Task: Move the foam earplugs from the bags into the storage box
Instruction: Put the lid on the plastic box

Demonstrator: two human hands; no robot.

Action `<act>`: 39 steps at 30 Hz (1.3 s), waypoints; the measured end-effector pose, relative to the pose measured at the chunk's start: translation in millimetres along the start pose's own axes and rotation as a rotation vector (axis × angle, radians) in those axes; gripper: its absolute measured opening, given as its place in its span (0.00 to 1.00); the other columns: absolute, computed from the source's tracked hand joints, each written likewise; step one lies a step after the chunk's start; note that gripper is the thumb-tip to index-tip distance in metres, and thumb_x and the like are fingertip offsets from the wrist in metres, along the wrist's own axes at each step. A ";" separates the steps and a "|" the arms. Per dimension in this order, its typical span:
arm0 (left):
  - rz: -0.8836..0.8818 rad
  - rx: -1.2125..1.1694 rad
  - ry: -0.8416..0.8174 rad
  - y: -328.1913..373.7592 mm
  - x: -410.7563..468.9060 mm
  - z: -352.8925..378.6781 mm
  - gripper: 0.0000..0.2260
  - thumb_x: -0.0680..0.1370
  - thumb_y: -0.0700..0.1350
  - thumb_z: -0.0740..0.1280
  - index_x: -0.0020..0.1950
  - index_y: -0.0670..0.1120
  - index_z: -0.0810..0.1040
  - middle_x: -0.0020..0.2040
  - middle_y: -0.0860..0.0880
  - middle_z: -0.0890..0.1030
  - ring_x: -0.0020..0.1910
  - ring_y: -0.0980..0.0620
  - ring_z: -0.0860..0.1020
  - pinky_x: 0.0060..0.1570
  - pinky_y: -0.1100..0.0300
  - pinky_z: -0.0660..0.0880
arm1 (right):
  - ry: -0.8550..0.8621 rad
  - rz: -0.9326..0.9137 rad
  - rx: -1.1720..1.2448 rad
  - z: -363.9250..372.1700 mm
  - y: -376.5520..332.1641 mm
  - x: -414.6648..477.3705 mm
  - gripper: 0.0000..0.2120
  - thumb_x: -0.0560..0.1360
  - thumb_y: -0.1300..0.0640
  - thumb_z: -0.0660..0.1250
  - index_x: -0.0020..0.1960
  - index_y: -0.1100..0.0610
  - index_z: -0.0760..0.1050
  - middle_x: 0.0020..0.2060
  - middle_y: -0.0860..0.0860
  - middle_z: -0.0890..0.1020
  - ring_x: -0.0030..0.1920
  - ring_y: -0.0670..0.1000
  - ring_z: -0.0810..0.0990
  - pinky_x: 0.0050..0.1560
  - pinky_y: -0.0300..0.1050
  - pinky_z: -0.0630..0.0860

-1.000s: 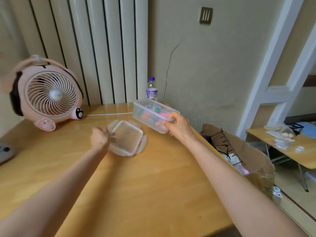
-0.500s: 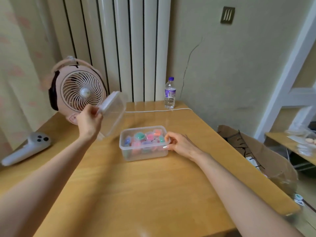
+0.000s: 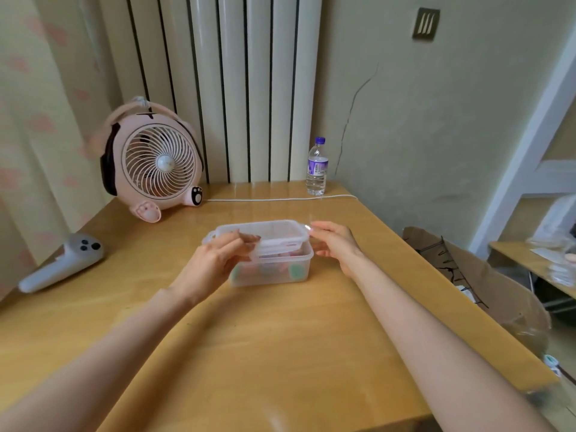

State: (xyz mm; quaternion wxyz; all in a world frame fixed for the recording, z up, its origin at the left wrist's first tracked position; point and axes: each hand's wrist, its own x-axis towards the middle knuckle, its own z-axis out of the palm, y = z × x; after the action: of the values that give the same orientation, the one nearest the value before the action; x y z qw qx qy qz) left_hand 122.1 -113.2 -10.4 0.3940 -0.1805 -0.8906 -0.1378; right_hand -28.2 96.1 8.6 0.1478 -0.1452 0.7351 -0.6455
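Near the middle of the surface [image 3: 280, 344], the storage box [image 3: 274, 274] is set, foam earplugs [image 3: 295, 271] inside. The lid [image 3: 268, 233] is held askew over it, its front left edge clamped in the grip of the left hand [image 3: 215, 263]. The right hand [image 3: 335, 244] is held at the lid's right end, fingers relaxed and apart.

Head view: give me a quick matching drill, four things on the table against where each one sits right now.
1 lid
2 water bottle
3 fan
4 controller

A left edge of the table
B atop the storage box, gripped by the left hand
C back right corner
D back left corner

Pairs: 1-B, 2-C, 3-D, 4-A
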 end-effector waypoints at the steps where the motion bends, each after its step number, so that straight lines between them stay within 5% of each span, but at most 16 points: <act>1: -0.012 -0.020 -0.022 -0.8 -4.8 2.2 0.03 0.76 0.40 0.64 0.43 0.44 0.76 0.56 0.50 0.81 0.54 0.54 0.79 0.52 0.55 0.76 | 0.014 -0.004 -0.002 2.1 0.7 0.9 0.19 0.73 0.58 0.69 0.63 0.57 0.74 0.54 0.53 0.81 0.42 0.48 0.78 0.40 0.39 0.73; 6: -0.070 -0.052 -0.116 -2.8 -16.0 4.9 0.07 0.75 0.39 0.67 0.53 0.44 0.78 0.60 0.56 0.77 0.60 0.57 0.75 0.59 0.61 0.72 | 0.038 0.053 0.067 7.0 5.8 -2.0 0.20 0.70 0.68 0.67 0.61 0.56 0.75 0.50 0.55 0.81 0.40 0.50 0.77 0.41 0.41 0.73; 10: -0.183 -0.118 -0.084 5.0 -12.0 -2.4 0.17 0.77 0.56 0.62 0.60 0.48 0.75 0.65 0.57 0.73 0.64 0.59 0.71 0.61 0.58 0.71 | 0.058 0.083 0.127 7.0 7.2 -3.8 0.20 0.69 0.70 0.67 0.59 0.56 0.76 0.47 0.56 0.81 0.38 0.50 0.76 0.40 0.42 0.73; 13: -0.502 -0.096 0.049 -2.3 -9.0 -1.1 0.26 0.76 0.61 0.61 0.70 0.48 0.67 0.73 0.53 0.63 0.72 0.56 0.61 0.70 0.58 0.60 | 0.085 0.103 0.147 7.5 4.8 -4.3 0.21 0.68 0.71 0.66 0.58 0.57 0.77 0.44 0.56 0.80 0.34 0.49 0.74 0.36 0.41 0.73; 16: -0.776 -0.235 -0.146 -5.9 -9.3 1.4 0.36 0.71 0.63 0.62 0.75 0.50 0.58 0.78 0.49 0.50 0.76 0.54 0.51 0.72 0.57 0.51 | 0.116 0.104 0.167 7.1 4.2 -6.5 0.19 0.70 0.72 0.64 0.58 0.58 0.78 0.39 0.55 0.80 0.33 0.49 0.74 0.37 0.40 0.72; 22: -0.769 -0.263 -0.179 2.6 -10.5 7.8 0.32 0.73 0.59 0.64 0.74 0.52 0.61 0.77 0.49 0.53 0.76 0.52 0.53 0.73 0.53 0.54 | 0.186 0.086 0.181 -1.4 0.0 -12.6 0.17 0.70 0.69 0.62 0.54 0.58 0.79 0.36 0.54 0.80 0.34 0.50 0.75 0.37 0.40 0.75; 32: -0.817 -0.281 -0.223 10.6 -14.0 4.0 0.37 0.71 0.63 0.62 0.76 0.52 0.54 0.78 0.51 0.49 0.76 0.52 0.52 0.73 0.54 0.52 | 0.107 0.067 0.032 3.6 1.7 -19.0 0.13 0.73 0.66 0.64 0.55 0.58 0.79 0.49 0.54 0.82 0.45 0.51 0.79 0.47 0.47 0.79; 35: -0.829 -0.312 -0.267 15.8 -11.5 5.6 0.42 0.70 0.61 0.65 0.77 0.50 0.49 0.78 0.49 0.45 0.76 0.51 0.50 0.72 0.56 0.50 | 0.240 -0.090 -0.237 8.1 2.6 -17.2 0.09 0.73 0.63 0.66 0.51 0.60 0.82 0.52 0.53 0.82 0.56 0.53 0.78 0.54 0.41 0.72; 39: -0.830 -0.308 -0.244 18.5 -11.2 10.3 0.43 0.71 0.57 0.69 0.77 0.48 0.47 0.78 0.48 0.45 0.76 0.51 0.49 0.72 0.57 0.49 | 0.266 -0.194 -0.458 24.1 5.6 -22.5 0.17 0.73 0.51 0.69 0.48 0.67 0.80 0.47 0.61 0.83 0.52 0.60 0.78 0.52 0.49 0.74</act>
State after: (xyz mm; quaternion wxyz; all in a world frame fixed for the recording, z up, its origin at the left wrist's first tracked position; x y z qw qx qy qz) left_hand 130.3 -95.0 -23.6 0.1661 0.1203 -0.8966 -0.3924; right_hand 2.0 84.1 0.7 -0.0490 -0.1585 0.8573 -0.4873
